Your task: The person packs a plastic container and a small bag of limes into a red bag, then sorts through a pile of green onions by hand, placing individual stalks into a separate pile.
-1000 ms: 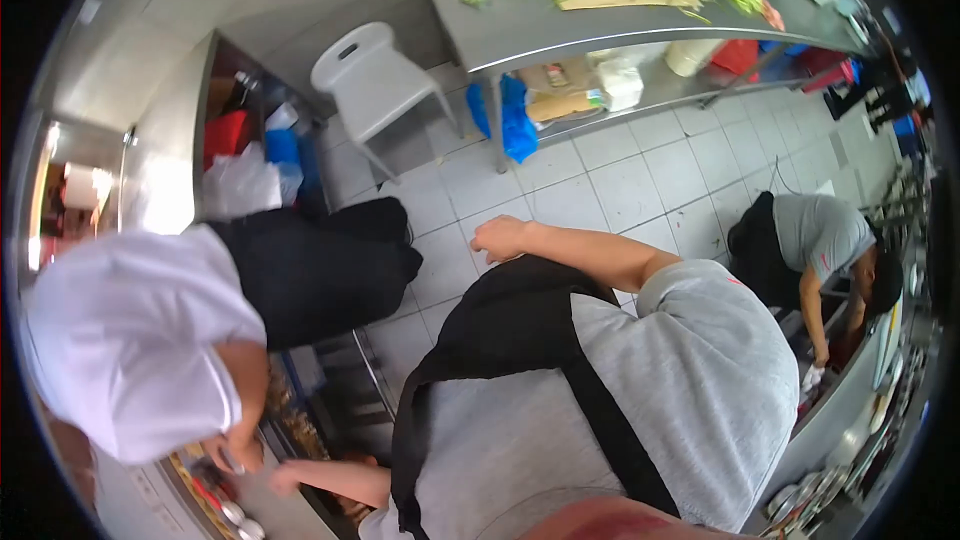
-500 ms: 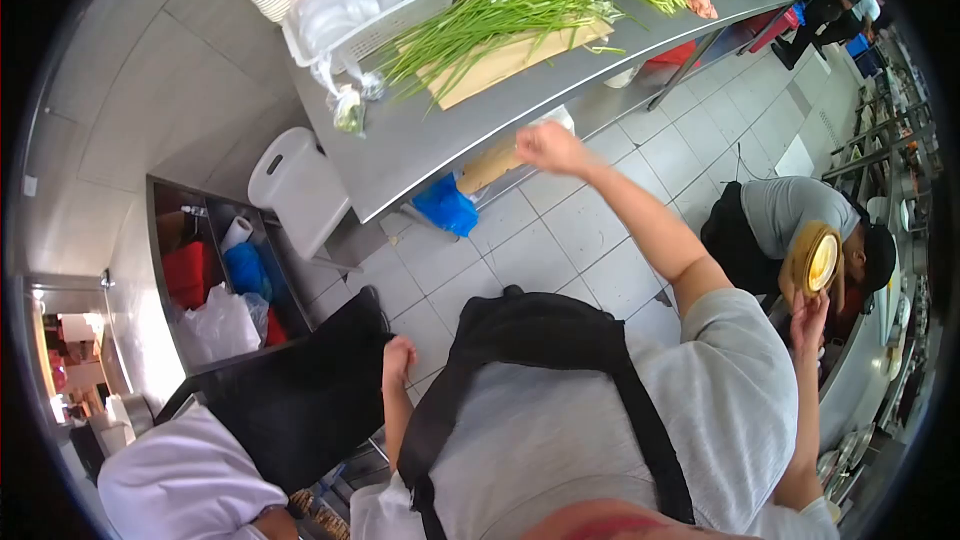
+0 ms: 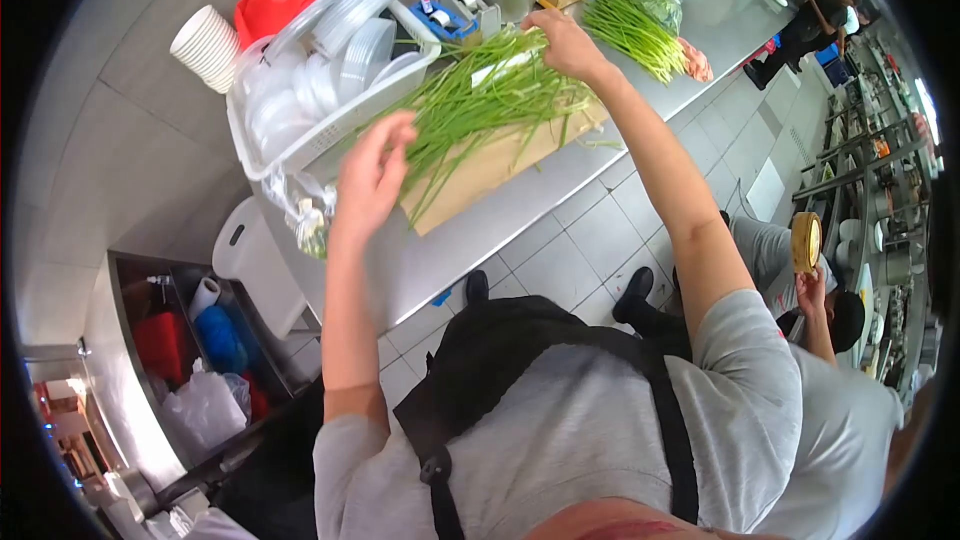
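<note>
A large loose heap of long green stalks like chives (image 3: pixel 480 105) lies on a flat brown cardboard sheet (image 3: pixel 470 175) on the steel table. My left hand (image 3: pixel 375 175) hovers by the heap's left end, holding nothing, its slightly bent fingers apart from the thumb. At the heap's far right end is my right hand (image 3: pixel 572 48), fingers curled in at the stalks. Its fingertips are partly hidden, so what they grip cannot be made out. A white strip (image 3: pixel 503 69) lies among the stalks between the hands.
Left of the heap stands a white basket (image 3: pixel 330 135) of plastic lids, with stacked paper cups (image 3: pixel 205 48) behind. A metal pot of limes (image 3: pixel 515 2) and another green bundle (image 3: pixel 632 35) stand further back. A co-worker at right holds up a round yellowish container (image 3: pixel 805 242).
I have moved closer to the table. My right hand has gone from in front of the table edge to the stalks; my left hand has risen from beside my body to the heap's left end.
</note>
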The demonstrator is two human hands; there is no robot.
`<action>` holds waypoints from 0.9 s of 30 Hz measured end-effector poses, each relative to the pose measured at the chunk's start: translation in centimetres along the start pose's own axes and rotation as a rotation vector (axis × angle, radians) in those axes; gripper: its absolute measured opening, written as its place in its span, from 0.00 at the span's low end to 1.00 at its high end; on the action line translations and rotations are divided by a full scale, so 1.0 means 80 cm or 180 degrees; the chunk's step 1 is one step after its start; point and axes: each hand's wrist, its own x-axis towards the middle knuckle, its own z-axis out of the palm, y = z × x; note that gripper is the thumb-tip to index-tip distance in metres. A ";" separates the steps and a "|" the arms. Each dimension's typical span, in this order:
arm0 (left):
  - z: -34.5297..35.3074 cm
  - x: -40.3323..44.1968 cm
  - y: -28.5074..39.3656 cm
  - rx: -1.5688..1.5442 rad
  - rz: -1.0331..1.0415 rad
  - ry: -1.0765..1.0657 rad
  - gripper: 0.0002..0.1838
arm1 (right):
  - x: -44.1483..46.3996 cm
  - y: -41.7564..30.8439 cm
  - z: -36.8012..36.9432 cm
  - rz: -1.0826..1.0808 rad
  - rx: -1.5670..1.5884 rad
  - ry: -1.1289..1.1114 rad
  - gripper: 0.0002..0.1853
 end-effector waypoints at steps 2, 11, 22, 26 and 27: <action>0.026 0.078 -0.018 0.0876 0.0643 -0.0194 0.16 | 0.020 0.009 -0.003 0.0625 0.0486 -0.0210 0.19; 0.181 0.288 -0.114 0.3178 -0.0234 -0.0028 0.16 | 0.081 0.087 0.092 0.1164 0.1483 -0.0466 0.14; 0.183 0.322 -0.113 0.3706 -0.0553 -0.0096 0.23 | 0.126 0.096 0.142 0.1797 0.2459 -0.0434 0.14; 0.188 0.332 -0.118 0.3852 -0.0462 -0.0037 0.20 | 0.121 0.092 0.063 0.1295 0.2870 -0.0143 0.08; 0.188 0.333 -0.122 0.3777 -0.0441 -0.0168 0.20 | 0.108 0.091 0.016 0.1087 0.2694 -0.0074 0.07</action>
